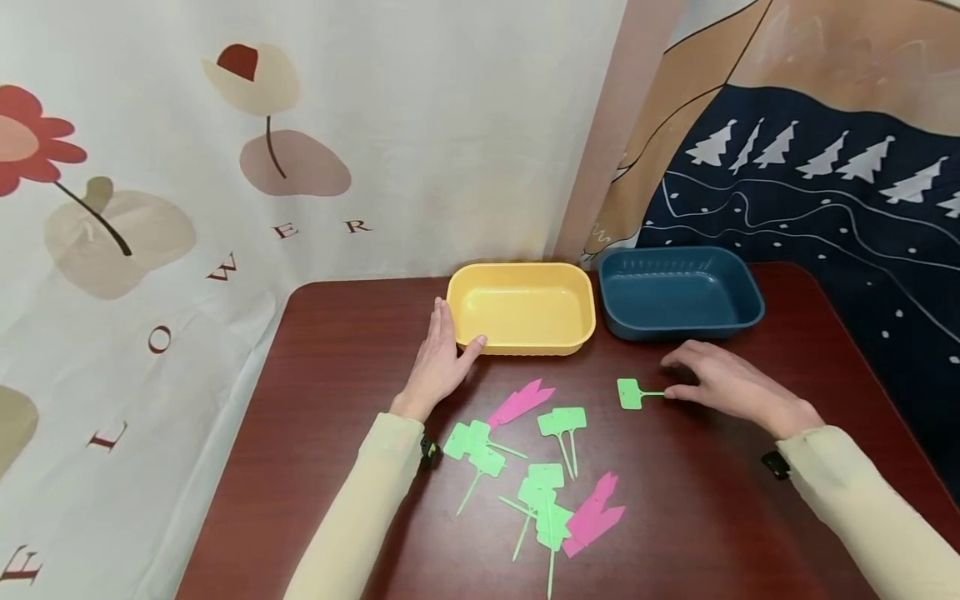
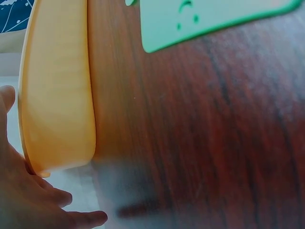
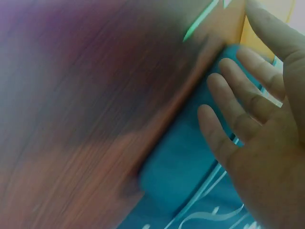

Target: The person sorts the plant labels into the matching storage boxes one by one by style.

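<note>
My left hand (image 1: 438, 358) lies against the left end of a yellow plastic basin (image 1: 525, 349), fingers straight along its side and thumb at the front rim. The left wrist view shows the same basin wall (image 2: 57, 90) beside the fingers. My right hand (image 1: 723, 385) hovers in front of a dark blue basin (image 1: 678, 332), fingers apart and loosely bent. Close to its thumb is the stem of a single green T-shaped plant label (image 1: 630, 394). In the right wrist view the palm faces the camera with nothing in it, and the green stem (image 3: 200, 20) appears beyond the fingers.
More green plant labels (image 1: 546, 476) lie in overlapping groups on the dark red table (image 1: 330, 400). Two bundles of pink pointed strips (image 1: 520, 403) lie among them. Behind the table hang a flower-print curtain (image 1: 420, 125) and a dark tree-print cloth (image 1: 795, 200).
</note>
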A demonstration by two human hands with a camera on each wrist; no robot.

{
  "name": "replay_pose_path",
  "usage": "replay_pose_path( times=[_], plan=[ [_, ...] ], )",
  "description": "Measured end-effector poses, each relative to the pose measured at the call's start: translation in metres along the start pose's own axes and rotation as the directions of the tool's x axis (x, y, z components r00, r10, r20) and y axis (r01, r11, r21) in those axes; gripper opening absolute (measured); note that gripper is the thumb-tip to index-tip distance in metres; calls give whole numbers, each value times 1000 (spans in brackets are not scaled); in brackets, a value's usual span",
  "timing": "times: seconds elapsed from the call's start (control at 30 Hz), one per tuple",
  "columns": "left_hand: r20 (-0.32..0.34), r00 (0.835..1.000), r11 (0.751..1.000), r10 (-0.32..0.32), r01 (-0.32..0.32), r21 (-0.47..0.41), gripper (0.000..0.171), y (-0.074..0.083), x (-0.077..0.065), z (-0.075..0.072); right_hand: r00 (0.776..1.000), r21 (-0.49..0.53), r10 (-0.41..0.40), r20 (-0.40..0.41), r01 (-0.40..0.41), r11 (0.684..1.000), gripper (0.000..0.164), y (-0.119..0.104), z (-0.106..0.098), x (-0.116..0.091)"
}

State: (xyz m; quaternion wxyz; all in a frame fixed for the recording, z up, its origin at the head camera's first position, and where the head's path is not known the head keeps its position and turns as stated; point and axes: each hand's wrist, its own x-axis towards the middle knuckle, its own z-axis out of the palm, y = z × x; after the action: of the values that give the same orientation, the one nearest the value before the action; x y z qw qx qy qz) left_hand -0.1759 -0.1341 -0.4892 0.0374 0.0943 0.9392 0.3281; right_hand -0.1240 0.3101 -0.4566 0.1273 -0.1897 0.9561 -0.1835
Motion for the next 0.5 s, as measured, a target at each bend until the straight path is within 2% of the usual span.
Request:
replay_pose_path(
  times=[0.23,0.5],
  plan=[
    [-1,1000,1000,5,-5,8,101,-4,0,-1,997,-17,67,-46,-68,998,40,24,-9,-22],
    [-2,1000,1000,1,-1,12,100,-2,1,1,993,-40,10,-114,-15,999,27,29,-1,-33]
  ],
)
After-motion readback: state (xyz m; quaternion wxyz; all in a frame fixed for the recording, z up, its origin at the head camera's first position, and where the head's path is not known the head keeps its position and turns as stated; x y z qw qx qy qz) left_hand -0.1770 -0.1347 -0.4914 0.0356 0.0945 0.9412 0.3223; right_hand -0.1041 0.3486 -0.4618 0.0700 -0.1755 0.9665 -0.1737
